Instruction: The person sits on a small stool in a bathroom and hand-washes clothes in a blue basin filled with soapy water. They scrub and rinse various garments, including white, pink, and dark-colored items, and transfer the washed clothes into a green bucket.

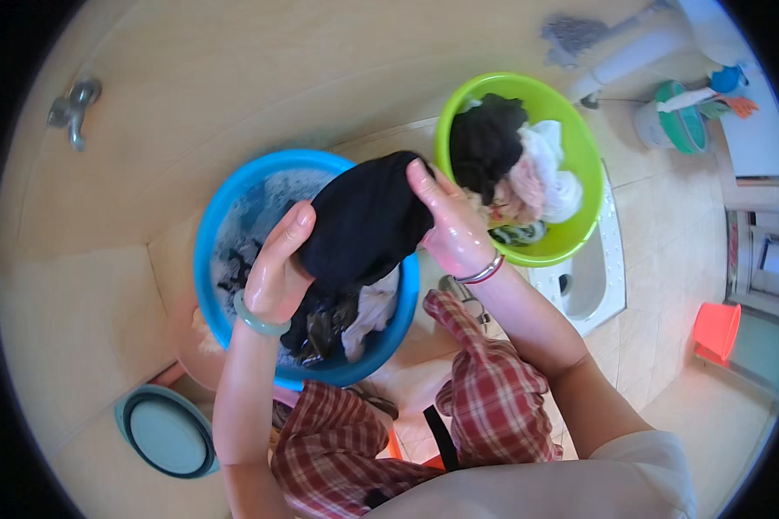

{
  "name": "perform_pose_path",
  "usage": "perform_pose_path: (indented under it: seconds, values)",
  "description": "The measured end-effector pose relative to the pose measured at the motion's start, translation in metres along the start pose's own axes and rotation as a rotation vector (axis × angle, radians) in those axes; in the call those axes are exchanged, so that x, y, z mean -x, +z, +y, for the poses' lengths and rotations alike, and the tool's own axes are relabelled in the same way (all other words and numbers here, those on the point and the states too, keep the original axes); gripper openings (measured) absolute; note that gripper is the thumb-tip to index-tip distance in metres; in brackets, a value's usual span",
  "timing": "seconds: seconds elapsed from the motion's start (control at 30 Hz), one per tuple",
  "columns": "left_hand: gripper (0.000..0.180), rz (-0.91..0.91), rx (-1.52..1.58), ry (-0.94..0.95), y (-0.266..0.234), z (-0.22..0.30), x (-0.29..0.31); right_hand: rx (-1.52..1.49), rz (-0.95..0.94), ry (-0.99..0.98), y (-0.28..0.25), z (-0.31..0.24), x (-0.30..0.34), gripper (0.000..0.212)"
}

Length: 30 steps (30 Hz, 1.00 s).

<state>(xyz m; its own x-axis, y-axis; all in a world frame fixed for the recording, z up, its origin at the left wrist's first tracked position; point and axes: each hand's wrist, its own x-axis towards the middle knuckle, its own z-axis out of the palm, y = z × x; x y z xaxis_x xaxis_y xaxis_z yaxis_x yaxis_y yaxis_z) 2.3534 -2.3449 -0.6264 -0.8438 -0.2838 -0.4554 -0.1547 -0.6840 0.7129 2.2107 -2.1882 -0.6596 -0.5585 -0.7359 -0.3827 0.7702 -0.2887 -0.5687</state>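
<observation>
So there's a tap [78, 108] far left, then a grey basin [166, 432], then a blue tub [203, 251] with suds [268, 203] and dark clothes [316, 333], half blocked from view. Left hand [277, 268] is part-curled on a black cloth [363, 221], thumb in front, fingers hidden behind; can't tell what garment it is. It's held up over the blue tub, with the right hand [454, 229] gripping the other edge, also part-curled. Next, a green tub [587, 195] covers some of the squat toilet [613, 294].

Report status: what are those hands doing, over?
Left hand, right hand: both gripping black cloth. Cloth held between them, above blue tub. Nothing visibly blocking.
</observation>
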Motion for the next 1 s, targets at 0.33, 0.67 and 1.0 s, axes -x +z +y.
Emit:
perform_pose_path:
  seconds: [0.33, 0.67, 1.0]
  values:
    - [0.082, 0.002, -0.224, 0.091, 0.166, -0.071, -0.11, 0.146, 0.283, -0.524, -0.115, -0.133, 0.006, 0.04]
    - [0.069, -0.037, -0.323, 0.509, 0.157, -0.154, -0.161, 1.619, 0.59, -0.826, -0.149, -0.117, -0.019, 0.067]
    - [0.034, 0.018, -0.518, 0.391, 0.036, -0.121, -0.088, 2.556, 0.977, -0.327, -0.125, -0.115, -0.045, 0.043]
